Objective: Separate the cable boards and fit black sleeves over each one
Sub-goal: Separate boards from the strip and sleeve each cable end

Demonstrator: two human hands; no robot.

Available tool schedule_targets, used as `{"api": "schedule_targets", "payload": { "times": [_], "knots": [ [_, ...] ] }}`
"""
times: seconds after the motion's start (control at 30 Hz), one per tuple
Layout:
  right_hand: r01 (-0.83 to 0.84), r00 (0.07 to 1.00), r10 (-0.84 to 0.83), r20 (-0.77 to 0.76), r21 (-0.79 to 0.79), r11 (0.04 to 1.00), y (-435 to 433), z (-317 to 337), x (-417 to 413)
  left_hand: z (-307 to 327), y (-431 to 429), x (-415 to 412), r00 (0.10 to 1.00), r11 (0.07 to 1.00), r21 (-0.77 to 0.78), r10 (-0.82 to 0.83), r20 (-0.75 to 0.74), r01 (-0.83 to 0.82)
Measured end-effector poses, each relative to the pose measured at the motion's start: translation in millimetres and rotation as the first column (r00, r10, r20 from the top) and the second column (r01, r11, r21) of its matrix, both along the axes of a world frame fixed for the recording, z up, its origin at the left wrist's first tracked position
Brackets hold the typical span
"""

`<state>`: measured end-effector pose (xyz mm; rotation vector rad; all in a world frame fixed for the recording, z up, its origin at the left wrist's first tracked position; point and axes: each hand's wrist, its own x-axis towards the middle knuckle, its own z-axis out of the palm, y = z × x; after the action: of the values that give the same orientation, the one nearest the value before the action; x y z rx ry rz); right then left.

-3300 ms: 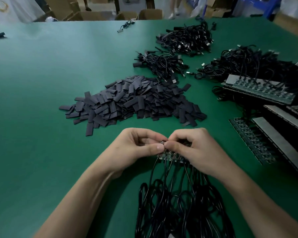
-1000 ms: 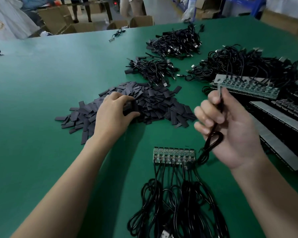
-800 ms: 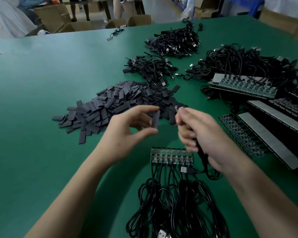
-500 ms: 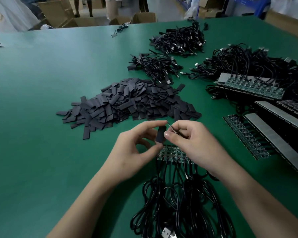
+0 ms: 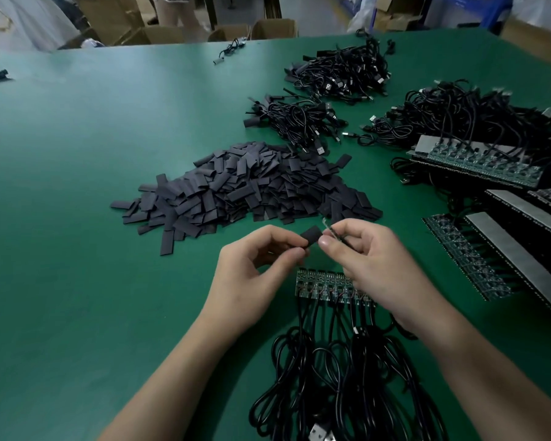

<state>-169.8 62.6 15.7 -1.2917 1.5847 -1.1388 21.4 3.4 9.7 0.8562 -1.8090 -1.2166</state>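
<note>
The left hand (image 5: 252,275) pinches a short flat black sleeve (image 5: 310,235) between thumb and forefinger, one end turned toward the right hand (image 5: 372,265). That hand's curled fingers pinch what looks like a small green cable board (image 5: 331,232), blurred, its tip just beside the sleeve. Beneath both hands a strip of joined green boards (image 5: 325,286) trails black cables. Beyond the left hand, a heap of black sleeves (image 5: 245,186) lies on the green tabletop (image 5: 77,281).

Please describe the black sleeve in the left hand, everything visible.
The black sleeve is a short, flattened piece of matte tubing. The left hand pinches one end between thumb and forefinger, above the green table. Its free end tilts up toward the small board in the right hand; contact is unclear.
</note>
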Motion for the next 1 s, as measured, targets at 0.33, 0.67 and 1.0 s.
{"api": "schedule_targets", "payload": {
  "times": [0.33, 0.67, 1.0],
  "knots": [
    [-0.014, 1.000, 0.013, -0.016, -0.057, 0.998, 1.5, 2.1, 0.5, -3.3, -0.5, 3.3, 0.997, 0.991, -0.136, 0.000, 0.077, 0.011],
    [-0.103, 0.980, 0.105, 0.169, -0.021, 0.994, 3.8, 13.7, -0.5, -0.4, -8.0, 8.7, 0.989, 0.976, -0.177, 0.139, 0.047, -0.128],
    [-0.174, 0.976, 0.166, -0.141, -0.049, 0.984, 7.2, 15.9, 2.0, 0.3, -10.3, 10.4, 0.998, 0.996, -0.063, 0.064, 0.000, -0.064]
  ]
}}
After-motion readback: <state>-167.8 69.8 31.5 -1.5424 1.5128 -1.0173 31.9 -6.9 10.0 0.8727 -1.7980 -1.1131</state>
